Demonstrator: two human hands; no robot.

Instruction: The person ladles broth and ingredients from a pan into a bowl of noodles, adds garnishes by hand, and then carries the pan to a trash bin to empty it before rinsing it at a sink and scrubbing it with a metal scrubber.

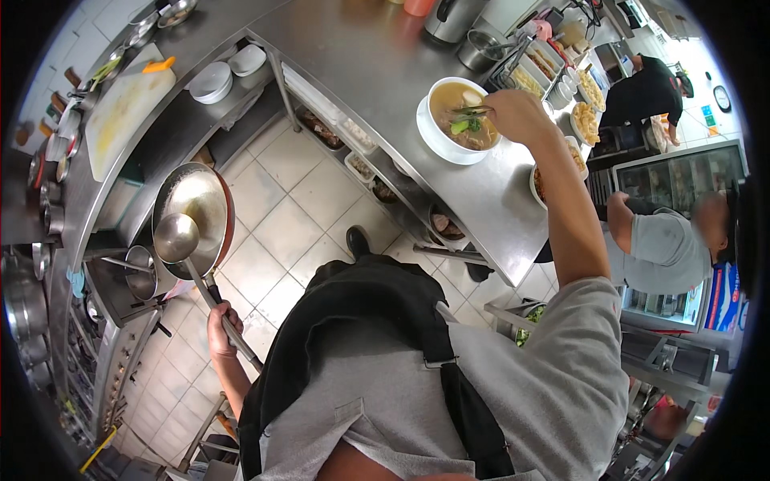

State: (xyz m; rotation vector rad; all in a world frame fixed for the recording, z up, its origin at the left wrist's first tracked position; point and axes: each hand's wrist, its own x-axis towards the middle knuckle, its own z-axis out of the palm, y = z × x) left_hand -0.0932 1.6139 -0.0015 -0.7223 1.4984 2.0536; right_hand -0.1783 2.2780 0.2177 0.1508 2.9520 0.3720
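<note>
My left hand grips the handles of a frying pan and a steel ladle together; the ladle's bowl lies over the pan, which hangs above the floor. At the steel counter, my right hand is over the right rim of a white bowl of soup, its fingers at some green leaves or stalks. Whether the fingers are closed on them cannot be told. In the broth lie a pale round piece, green vegetables and meat. Under the bowl is a white plate.
A steel pot and several topping containers stand beyond the bowl. A cutting board lies on the left counter, above white bowls on a shelf. Two people are at the right, one in grey nearer.
</note>
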